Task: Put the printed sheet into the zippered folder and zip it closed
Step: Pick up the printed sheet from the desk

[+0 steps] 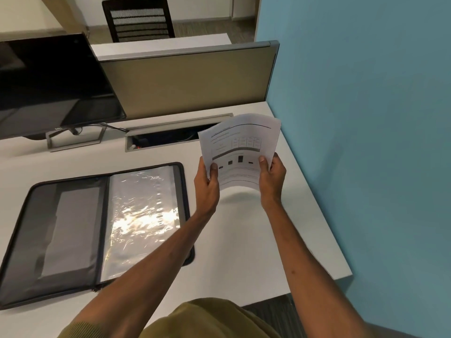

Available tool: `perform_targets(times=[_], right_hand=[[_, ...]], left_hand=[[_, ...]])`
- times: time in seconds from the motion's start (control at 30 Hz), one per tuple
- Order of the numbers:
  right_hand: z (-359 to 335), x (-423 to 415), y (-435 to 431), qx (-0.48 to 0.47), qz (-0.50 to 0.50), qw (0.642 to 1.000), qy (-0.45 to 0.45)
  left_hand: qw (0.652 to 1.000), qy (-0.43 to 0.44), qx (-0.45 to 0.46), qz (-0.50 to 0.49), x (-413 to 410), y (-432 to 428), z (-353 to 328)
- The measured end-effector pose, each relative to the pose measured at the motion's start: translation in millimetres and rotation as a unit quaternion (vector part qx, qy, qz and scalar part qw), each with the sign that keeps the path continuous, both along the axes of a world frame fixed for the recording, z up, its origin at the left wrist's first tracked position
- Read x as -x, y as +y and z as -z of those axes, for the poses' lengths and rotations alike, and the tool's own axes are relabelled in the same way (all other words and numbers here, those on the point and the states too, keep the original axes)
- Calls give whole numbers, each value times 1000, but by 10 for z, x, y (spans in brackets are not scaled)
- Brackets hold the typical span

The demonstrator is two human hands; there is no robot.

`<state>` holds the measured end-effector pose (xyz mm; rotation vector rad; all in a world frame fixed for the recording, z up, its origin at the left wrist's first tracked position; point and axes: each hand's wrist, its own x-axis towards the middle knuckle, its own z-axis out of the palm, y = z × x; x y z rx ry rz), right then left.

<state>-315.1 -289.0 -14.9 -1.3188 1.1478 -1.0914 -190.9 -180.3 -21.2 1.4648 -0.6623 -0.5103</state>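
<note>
Item: white printed sheet with a table and dark bars, bowed, was held above the white desk, right of centre. It was pinched at its near left edge by the left hand and at its near right edge by the right hand, thumbs on the printed face.

Item: black zippered folder was laid open flat on the desk, left of the hands, its glossy clear sleeve on the right half.

Item: black monitor was stood far left.
</note>
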Motion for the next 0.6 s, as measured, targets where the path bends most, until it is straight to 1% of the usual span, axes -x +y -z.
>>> perform_targets(times=[0.2, 0.37, 0.5, 0.6], right_hand=[[320, 153, 241, -109, 1, 993, 46], [293, 170, 224, -117, -16, 991, 63], [149, 151, 69, -126, -83, 986, 76], [67, 72, -25, -170, -139, 970, 107]], left_hand=[[994, -2, -88, 58, 96, 234, 211], [989, -12, -133, 66, 0, 188, 99], [987, -19, -153, 51, -165, 243, -14], [983, 14, -182, 29, -349, 391, -37]])
